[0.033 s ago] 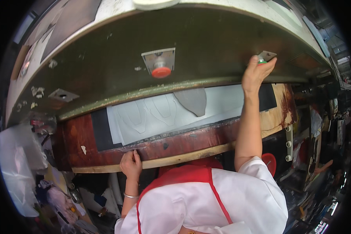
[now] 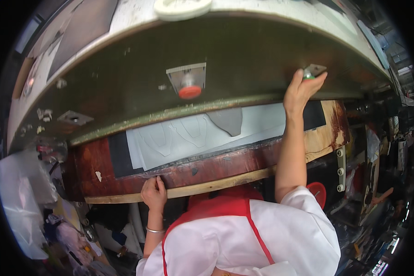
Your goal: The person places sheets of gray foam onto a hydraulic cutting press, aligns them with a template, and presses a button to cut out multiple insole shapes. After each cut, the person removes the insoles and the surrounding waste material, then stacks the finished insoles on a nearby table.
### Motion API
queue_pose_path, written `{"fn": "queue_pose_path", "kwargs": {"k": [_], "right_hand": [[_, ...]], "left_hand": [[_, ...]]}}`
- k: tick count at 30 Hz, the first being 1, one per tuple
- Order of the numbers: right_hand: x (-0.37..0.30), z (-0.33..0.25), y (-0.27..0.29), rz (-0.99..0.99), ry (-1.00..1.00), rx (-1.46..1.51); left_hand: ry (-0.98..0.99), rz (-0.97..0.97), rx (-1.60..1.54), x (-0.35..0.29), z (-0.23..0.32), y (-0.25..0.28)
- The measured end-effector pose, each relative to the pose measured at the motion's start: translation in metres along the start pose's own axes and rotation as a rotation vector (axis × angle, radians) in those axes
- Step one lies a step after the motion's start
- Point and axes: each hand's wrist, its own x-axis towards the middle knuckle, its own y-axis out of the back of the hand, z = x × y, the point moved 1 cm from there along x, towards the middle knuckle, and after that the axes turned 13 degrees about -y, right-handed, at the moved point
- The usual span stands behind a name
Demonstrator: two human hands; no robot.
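Note:
My right hand (image 2: pixel 299 94) reaches up to a green push button (image 2: pixel 309 76) on the dark green machine panel (image 2: pixel 244 60). Its thumb and outstretched fingers lie on either side of the button. Closer to me, my left hand (image 2: pixel 153 192) rests with curled fingers at the front edge of a dark red board (image 2: pixel 188 177) with a pale wooden rim. On that board lies a light grey sheet (image 2: pixel 257 120) over a black one. Two U-shaped outlines show on the grey sheet, and a darker grey tapered piece (image 2: pixel 230 123) lies beside them, partly hidden under the panel.
A red mushroom button (image 2: pixel 190 92) sticks out of the panel's middle. A white ring (image 2: pixel 181 8) sits on top of the machine. Clear plastic sheeting (image 2: pixel 20 193) hangs at the left. A red round container (image 2: pixel 316 195) stands beside my right elbow. Assorted clutter surrounds the board.
The green panel with its buttons and white ring appears slightly lower. My right hand has shifted down a little with it. My left hand stays almost where it was.

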Motion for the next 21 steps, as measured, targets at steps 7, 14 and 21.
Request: {"fn": "queue_pose_path", "kwargs": {"k": [7, 14, 21], "right_hand": [[-0.009, 0.026, -0.012, 0.034, 0.006, -0.028], [-0.118, 0.024, 0.044, -0.406, -0.349, 0.147], [-0.195, 0.058, 0.083, -0.745, 0.011, 0.074]], "left_hand": [[-0.055, 0.05, 0.023, 0.062, -0.01, -0.011], [-0.072, 0.095, -0.016, 0.055, -0.01, -0.006], [-0.065, 0.102, -0.085, 0.032, -0.016, -0.015]]}}
